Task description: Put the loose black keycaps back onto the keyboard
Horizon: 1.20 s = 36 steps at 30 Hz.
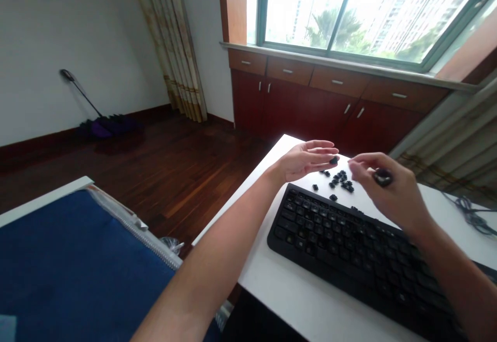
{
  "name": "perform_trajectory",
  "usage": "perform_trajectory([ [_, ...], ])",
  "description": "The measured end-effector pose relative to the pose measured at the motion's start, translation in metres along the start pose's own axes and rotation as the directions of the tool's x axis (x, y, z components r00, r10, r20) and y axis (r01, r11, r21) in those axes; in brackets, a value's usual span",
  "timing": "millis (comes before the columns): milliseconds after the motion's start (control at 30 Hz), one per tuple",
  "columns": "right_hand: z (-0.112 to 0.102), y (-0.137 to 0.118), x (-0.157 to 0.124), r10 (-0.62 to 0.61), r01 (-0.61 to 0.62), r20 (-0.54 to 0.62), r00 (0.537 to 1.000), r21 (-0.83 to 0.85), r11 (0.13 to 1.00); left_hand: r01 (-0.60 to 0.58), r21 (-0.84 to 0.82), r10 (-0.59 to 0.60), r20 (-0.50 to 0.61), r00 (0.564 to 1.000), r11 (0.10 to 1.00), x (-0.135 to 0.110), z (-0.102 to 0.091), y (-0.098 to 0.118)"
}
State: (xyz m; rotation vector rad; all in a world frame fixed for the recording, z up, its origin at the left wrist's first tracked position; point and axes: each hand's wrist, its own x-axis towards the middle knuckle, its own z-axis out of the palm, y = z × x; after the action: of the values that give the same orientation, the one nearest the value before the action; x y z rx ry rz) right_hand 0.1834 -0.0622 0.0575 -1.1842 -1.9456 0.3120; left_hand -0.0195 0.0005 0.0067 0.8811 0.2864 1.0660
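A black keyboard [349, 243] lies slantwise on a white table [287, 295]. Beyond its far edge sits a small heap of loose black keycaps [339, 179]. My left hand [305, 160] hovers above the table's far corner, fingers stretched out flat, with one keycap [334, 161] at its fingertips; I cannot tell whether it is pinched. My right hand [388, 187] hangs over the keyboard's far edge, fingers curled round a small dark rounded object [382, 177] that I cannot name.
A dark cable [471, 215] trails over the table's right end. At lower left lies a blue zipped fabric surface [70, 269]. Wooden floor, red-brown cabinets [330, 104] under the window, curtains and a folded umbrella [106, 124] fill the room behind.
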Motion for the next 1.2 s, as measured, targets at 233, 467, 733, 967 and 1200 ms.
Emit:
perform_trajectory([
  [233, -0.006, 0.016, -0.014, -0.189, 0.201, 0.094, 0.978, -0.156, 0.967, 0.047, 0.13, -0.056, 0.067, 0.996, 0.99, -0.005, 0.012, -0.002],
  [467, -0.005, 0.021, -0.011, -0.249, 0.256, 0.06, 0.967, -0.171, 0.952, 0.1, 0.201, -0.116, 0.068, 0.991, 0.974, -0.007, 0.02, -0.007],
  [733, -0.009, 0.027, -0.013, -0.243, 0.244, 0.027, 0.97, -0.157, 0.957, 0.138, 0.226, -0.149, 0.031, 0.988, 0.964, -0.008, 0.028, -0.006],
  [967, -0.012, 0.021, -0.013, -0.296, 0.302, 0.124, 0.947, -0.029, 0.953, 0.188, 0.289, -0.214, 0.061, 0.975, 0.939, -0.009, 0.023, -0.004],
  [1200, -0.011, 0.019, -0.014, -0.291, 0.285, 0.131, 0.948, 0.065, 0.956, 0.191, 0.317, -0.232, 0.096, 0.968, 0.929, -0.01, 0.018, 0.001],
])
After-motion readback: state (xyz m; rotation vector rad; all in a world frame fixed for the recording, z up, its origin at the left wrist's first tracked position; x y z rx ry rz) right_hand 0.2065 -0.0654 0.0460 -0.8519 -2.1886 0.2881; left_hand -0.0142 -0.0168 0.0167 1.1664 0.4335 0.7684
